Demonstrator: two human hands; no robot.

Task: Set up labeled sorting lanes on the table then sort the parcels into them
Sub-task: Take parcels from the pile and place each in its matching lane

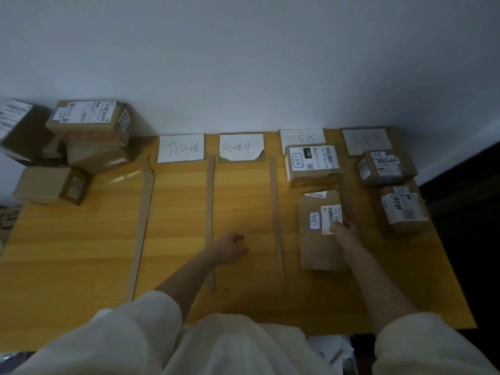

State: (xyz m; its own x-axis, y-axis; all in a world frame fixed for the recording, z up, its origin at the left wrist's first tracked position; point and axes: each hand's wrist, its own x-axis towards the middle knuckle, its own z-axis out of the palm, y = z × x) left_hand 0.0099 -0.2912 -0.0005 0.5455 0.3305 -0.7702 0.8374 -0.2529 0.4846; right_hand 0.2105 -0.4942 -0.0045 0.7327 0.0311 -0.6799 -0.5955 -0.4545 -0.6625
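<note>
Left hand (231, 247) low over the wood table (81, 247) at 6 o'clock, fingers loosely curled, holding nothing, inside the second lane. Right hand (345, 228) at 4 o'clock, arm stretched forward, fingertips resting on the top of the flat parcel (320, 239) by its shipping label (330, 216); whether it pinches an edge, cannot tell. Parcel lies in the third lane, just nearer than a boxed parcel (313, 165). Judged: thin cardboard mailer, light, fairly stiff, smooth face likely to slide on the wood; best taken by its long edges, not the label. Cardboard strips (209, 212) divide lanes; lane signs (180, 148) at 12 o'clock. Unsorted stack (89, 136) at 10 o'clock.
</note>
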